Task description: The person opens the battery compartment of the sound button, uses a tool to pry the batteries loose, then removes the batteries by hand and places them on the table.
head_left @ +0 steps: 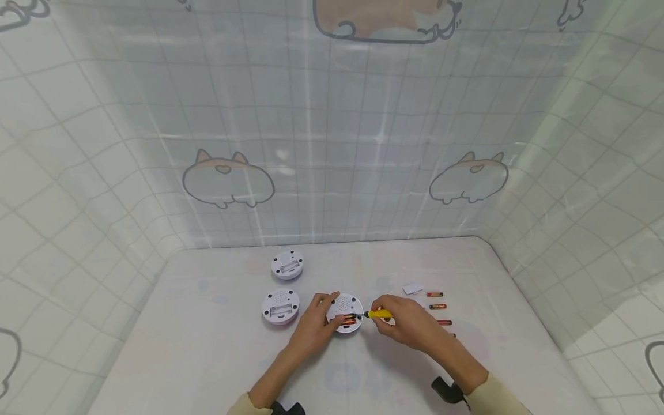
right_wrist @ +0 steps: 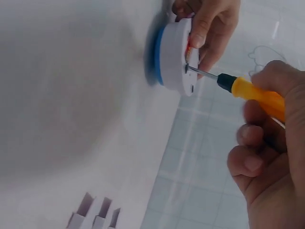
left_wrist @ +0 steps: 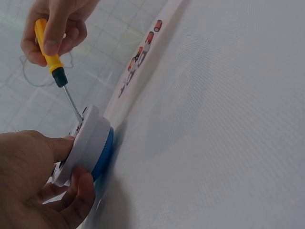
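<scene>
A round white device (head_left: 343, 302) with a speaker grille lies on the table, its battery compartment facing up. Orange-red batteries (head_left: 349, 323) sit in the compartment. My left hand (head_left: 310, 327) grips the device by its rim, with the thumb over the batteries. The left wrist view shows the device's blue lower part (left_wrist: 104, 155) against the table. In my right hand (head_left: 412, 324) is a screwdriver (head_left: 380, 314) with a yellow handle, held between thumb and fingers. Its metal shaft (right_wrist: 204, 72) slants down, with the tip touching the compartment's end; the exact contact is too small to tell.
Left of my hands, two more round white devices (head_left: 287, 264) lie with bare battery compartments up. Several loose batteries (head_left: 438, 306) are lined up on the right, partly behind my right arm. Small white covers (head_left: 412, 289) lie near them. A patterned curtain (head_left: 342, 190) rises behind the table.
</scene>
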Available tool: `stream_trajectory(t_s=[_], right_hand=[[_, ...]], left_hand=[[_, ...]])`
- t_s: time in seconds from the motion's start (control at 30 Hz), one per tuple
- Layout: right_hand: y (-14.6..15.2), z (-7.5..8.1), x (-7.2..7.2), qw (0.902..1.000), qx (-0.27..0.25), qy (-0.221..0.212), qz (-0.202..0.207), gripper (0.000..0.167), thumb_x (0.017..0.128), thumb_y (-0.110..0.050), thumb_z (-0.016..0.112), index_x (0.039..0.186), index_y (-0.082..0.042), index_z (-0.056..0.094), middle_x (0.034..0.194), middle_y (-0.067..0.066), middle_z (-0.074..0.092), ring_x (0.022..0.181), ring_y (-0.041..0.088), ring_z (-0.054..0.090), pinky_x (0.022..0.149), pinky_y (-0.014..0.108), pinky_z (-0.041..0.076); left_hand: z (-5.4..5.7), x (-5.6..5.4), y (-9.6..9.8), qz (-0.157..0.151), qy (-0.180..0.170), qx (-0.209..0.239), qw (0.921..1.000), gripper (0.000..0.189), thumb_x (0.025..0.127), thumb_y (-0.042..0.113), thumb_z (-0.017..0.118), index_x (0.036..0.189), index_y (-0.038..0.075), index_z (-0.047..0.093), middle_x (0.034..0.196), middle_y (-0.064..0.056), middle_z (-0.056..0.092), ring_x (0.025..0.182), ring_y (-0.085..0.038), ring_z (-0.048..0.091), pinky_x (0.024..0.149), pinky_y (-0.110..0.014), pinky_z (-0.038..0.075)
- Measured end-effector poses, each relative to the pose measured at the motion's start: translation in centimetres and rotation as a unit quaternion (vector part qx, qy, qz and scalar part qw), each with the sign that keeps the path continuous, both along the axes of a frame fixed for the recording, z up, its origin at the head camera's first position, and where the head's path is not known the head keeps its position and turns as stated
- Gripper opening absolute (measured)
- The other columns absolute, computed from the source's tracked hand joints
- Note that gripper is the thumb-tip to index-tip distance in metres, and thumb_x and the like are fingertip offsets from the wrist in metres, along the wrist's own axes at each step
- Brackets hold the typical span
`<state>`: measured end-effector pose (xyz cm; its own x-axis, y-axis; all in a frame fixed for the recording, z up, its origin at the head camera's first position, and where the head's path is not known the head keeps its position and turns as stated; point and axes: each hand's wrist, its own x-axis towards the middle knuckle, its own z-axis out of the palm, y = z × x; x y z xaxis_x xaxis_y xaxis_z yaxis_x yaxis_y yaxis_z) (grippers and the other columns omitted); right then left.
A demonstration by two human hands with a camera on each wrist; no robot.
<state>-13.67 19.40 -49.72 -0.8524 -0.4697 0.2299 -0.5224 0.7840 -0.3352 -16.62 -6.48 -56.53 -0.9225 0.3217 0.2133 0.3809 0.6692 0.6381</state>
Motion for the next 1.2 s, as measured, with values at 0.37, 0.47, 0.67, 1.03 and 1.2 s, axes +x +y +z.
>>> stream_trajectory(t_s=[0.37, 0.47, 0.67, 1.03, 1.2], right_hand=[[0.2, 0.8, -0.8, 0.9951, -0.052, -0.084, -0.005, 0.015, 0.094, -0.026, 0.072, 0.109, -0.023, 0.069, 0.094, -0.014, 0.068, 0.075, 0.005, 0.054, 0.068, 0.021, 0.049], [0.5, 0.6, -1.0, 0.9924, -0.073, -0.098, 0.005, 0.014, 0.096, -0.028, 0.07, 0.11, -0.023, 0.07, 0.095, -0.015, 0.067, 0.076, 0.006, 0.054, 0.068, 0.022, 0.049], [1.3, 0.0, -1.4, 0.9853, -0.114, -0.127, 0.004, 0.012, 0.098, -0.033, 0.067, 0.108, -0.027, 0.07, 0.091, -0.016, 0.066, 0.075, 0.007, 0.056, 0.066, 0.023, 0.051], [2.2, -1.0, -1.9, 0.9661, -0.194, -0.17, -0.012, 0.014, 0.097, -0.039, 0.066, 0.106, -0.028, 0.069, 0.085, -0.011, 0.07, 0.072, 0.015, 0.065, 0.062, 0.027, 0.053], [2.4, -1.5, -1.9, 0.9624, -0.213, -0.167, -0.026, 0.014, 0.097, -0.038, 0.067, 0.106, -0.028, 0.069, 0.082, -0.013, 0.071, 0.071, 0.015, 0.065, 0.061, 0.027, 0.053]], left_hand=[[0.6, 0.0, 0.2, -0.005, -0.032, 0.008, 0.9995, 0.06, 0.095, 0.031, 0.071, 0.149, 0.014, 0.049, 0.13, -0.003, 0.054, 0.067, -0.003, 0.051, 0.065, -0.021, 0.045], [0.7, 0.1, 0.3, -0.01, -0.04, 0.015, 0.999, 0.061, 0.096, 0.031, 0.07, 0.149, 0.013, 0.048, 0.132, -0.004, 0.054, 0.059, -0.002, 0.052, 0.062, -0.022, 0.044], [0.8, 0.1, 0.3, -0.009, -0.035, 0.013, 0.9992, 0.061, 0.096, 0.03, 0.07, 0.149, 0.012, 0.047, 0.135, -0.005, 0.055, 0.057, -0.001, 0.052, 0.063, -0.024, 0.046], [1.1, 0.0, 0.4, -0.005, -0.042, 0.009, 0.9991, 0.061, 0.096, 0.029, 0.071, 0.149, 0.012, 0.048, 0.137, -0.005, 0.055, 0.061, -0.001, 0.052, 0.067, -0.024, 0.047], [1.4, 0.1, 0.7, 0.004, -0.05, 0.01, 0.9987, 0.061, 0.095, 0.028, 0.072, 0.149, 0.012, 0.048, 0.138, -0.005, 0.054, 0.069, -0.002, 0.056, 0.077, -0.029, 0.052]])
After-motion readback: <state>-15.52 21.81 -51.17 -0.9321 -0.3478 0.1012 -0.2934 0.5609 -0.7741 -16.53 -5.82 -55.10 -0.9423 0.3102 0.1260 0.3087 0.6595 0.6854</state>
